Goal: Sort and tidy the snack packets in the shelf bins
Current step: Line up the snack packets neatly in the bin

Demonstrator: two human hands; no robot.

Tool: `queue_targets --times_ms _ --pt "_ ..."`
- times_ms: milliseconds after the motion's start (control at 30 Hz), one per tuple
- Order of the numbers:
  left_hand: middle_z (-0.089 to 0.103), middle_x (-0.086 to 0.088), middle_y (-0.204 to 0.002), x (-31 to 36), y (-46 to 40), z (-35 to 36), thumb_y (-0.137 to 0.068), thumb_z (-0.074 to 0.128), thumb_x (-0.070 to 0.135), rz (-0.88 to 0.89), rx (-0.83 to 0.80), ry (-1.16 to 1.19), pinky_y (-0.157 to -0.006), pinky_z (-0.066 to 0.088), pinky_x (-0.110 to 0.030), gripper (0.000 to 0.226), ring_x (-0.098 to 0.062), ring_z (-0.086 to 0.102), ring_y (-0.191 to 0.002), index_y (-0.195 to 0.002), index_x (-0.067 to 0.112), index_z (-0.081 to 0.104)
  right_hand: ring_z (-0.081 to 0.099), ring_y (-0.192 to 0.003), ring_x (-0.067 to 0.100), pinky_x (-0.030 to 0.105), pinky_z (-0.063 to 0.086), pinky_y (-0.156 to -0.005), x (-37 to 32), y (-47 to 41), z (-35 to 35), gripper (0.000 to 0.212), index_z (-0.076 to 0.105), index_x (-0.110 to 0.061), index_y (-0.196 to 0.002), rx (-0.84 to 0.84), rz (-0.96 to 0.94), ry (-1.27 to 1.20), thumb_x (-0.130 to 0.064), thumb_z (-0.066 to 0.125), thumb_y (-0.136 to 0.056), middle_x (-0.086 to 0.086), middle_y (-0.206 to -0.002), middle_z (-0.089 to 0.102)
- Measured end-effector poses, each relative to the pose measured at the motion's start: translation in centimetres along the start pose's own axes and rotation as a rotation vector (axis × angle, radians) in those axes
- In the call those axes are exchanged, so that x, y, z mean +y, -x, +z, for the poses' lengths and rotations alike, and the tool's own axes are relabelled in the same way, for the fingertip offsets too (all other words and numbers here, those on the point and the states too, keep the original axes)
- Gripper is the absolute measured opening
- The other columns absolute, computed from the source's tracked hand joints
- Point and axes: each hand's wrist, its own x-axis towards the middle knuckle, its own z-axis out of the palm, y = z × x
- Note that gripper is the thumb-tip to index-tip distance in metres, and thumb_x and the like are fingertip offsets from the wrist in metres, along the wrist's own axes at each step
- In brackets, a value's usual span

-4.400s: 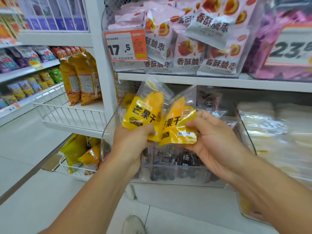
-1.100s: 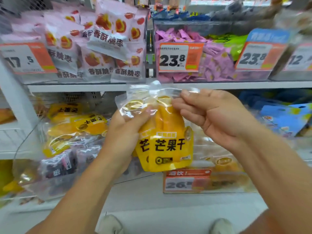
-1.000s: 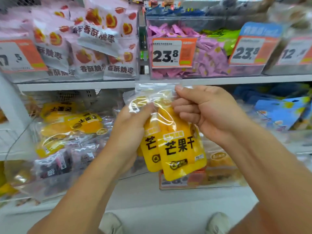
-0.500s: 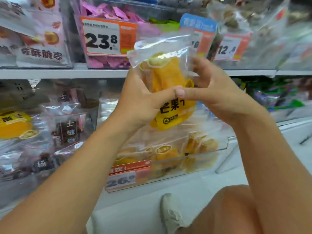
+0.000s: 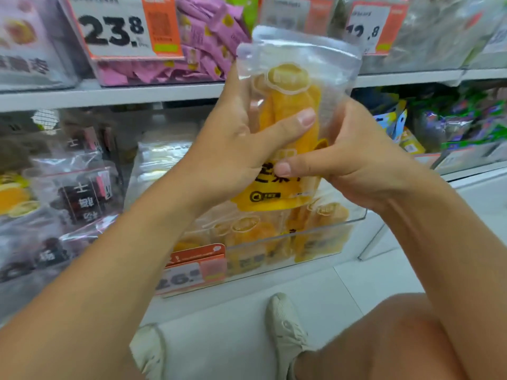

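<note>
Both hands hold a stack of yellow dried-mango packets [image 5: 293, 86] upright in front of the shelves. My left hand [image 5: 236, 149] grips the stack from the left, thumb across its front. My right hand [image 5: 348, 160] grips it from the right, thumb pressed on the yellow label. Right below the stack stands a clear bin [image 5: 354, 223] with several more mango packets [image 5: 247, 234] standing in it. How many packets the stack holds is hidden.
A bin of dark plum packets [image 5: 79, 198] stands at the left, with white packets [image 5: 159, 165] behind. On the upper shelf [image 5: 137, 94] are pink sweets [image 5: 208, 37] and price tags. Blue and green packets [image 5: 452, 119] lie at the right. My shoes [image 5: 285, 325] are on the white floor.
I have shifted right along the shelf from the plum bin. Both hands gathered the mango packets into one upright stack, now over the mango bin.
</note>
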Motion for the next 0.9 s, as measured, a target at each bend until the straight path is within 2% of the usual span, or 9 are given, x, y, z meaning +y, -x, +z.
queue_targets --times_ms 100,167,233,300,400,500,633,767,900 --pt "0.062 0.004 -0.119 -0.4 1.1 -0.6 -0.091 0.068 0.028 -0.043 0.024 -0.031 -0.087 0.051 -0.02 0.059 -0.005 0.063 -0.112 -0.139 0.009 0.039 0.069 -0.106 0.038 0.055 0.056 -0.089 0.8 0.0 1.4 0.074 0.06 0.0 -0.126 -0.007 0.001 0.046 0.004 0.085 -0.057 0.019 -0.116 0.071" --pt "0.055 0.011 -0.121 -0.8 1.7 -1.6 -0.084 0.07 0.047 -0.052 -0.005 -0.14 -0.087 0.049 -0.02 0.062 -0.002 0.059 -0.114 -0.13 0.022 0.037 0.07 -0.105 0.037 0.053 0.056 -0.089 0.7 -0.1 1.3 0.072 0.061 0.002 -0.123 0.026 -0.001 0.084 0.003 0.086 -0.055 0.02 -0.113 0.071" --pt "0.047 0.015 -0.124 -1.3 2.7 -2.7 -0.067 0.072 0.068 -0.077 -0.071 -0.396 -0.094 0.046 -0.023 0.084 -0.003 0.051 -0.121 -0.132 0.034 0.033 0.07 -0.103 0.036 0.05 0.057 -0.087 0.2 0.1 -0.2 0.071 0.06 0.004 -0.121 0.073 -0.012 0.063 0.002 0.086 -0.055 0.02 -0.11 0.071" --pt "0.045 0.014 -0.132 -2.2 4.2 -3.1 -0.061 0.073 0.074 -0.066 -0.199 -0.749 -0.103 0.043 -0.032 0.096 -0.008 0.045 -0.127 -0.14 0.037 0.033 0.07 -0.102 0.032 0.044 0.057 -0.083 -0.5 0.9 -2.6 0.072 0.059 0.0 -0.121 0.092 -0.019 -0.018 0.0 0.088 -0.055 0.014 -0.107 0.072" --pt "0.045 0.014 -0.137 -2.4 4.9 -1.6 -0.072 0.069 0.067 0.015 -0.351 -1.151 -0.107 0.039 -0.039 0.079 -0.014 0.043 -0.127 -0.14 0.037 0.043 0.071 -0.099 0.026 0.038 0.057 -0.082 -0.8 3.0 -5.3 0.07 0.062 -0.003 -0.116 0.044 0.002 -0.075 -0.012 0.092 -0.053 0.008 -0.104 0.075" --pt "0.052 0.011 -0.129 -1.7 3.3 0.5 -0.08 0.063 0.063 0.043 -0.325 -1.214 -0.102 0.036 -0.038 0.059 -0.018 0.048 -0.12 -0.13 0.034 0.053 0.072 -0.093 0.025 0.036 0.058 -0.08 0.1 4.5 -6.5 0.058 0.073 -0.01 -0.102 -0.005 0.036 -0.022 -0.016 0.095 -0.049 0.009 -0.1 0.076" --pt "0.055 0.006 -0.123 -2.1 1.5 2.8 -0.086 0.06 0.064 -0.001 -0.333 -1.265 -0.098 0.041 -0.04 0.05 -0.022 0.05 -0.117 -0.125 0.032 0.055 0.073 -0.092 0.024 0.037 0.059 -0.08 0.5 5.9 -8.2 0.054 0.075 -0.011 -0.098 -0.02 0.021 -0.087 -0.02 0.095 -0.049 0.008 -0.098 0.076" --pt "0.057 0.003 -0.115 -2.9 0.7 4.6 -0.093 0.053 0.056 -0.034 -0.218 -1.354 -0.095 0.038 -0.04 0.037 -0.025 0.051 -0.113 -0.116 0.027 0.058 0.074 -0.086 0.024 0.038 0.06 -0.078 0.5 6.9 -9.6 0.055 0.076 -0.01 -0.097 -0.012 0.016 -0.14 -0.023 0.096 -0.047 0.008 -0.091 0.076" --pt "0.058 0.002 -0.108 -3.6 0.7 5.0 -0.092 0.051 0.057 -0.057 -0.159 -1.353 -0.092 0.036 -0.037 0.037 -0.024 0.052 -0.108 -0.106 0.024 0.062 0.071 -0.1 0.026 0.034 0.057 -0.084 2.1 6.0 -9.5 0.046 0.079 -0.011 -0.094 -0.001 0.02 0.004 -0.014 0.094 -0.051 0.01 -0.102 0.075"
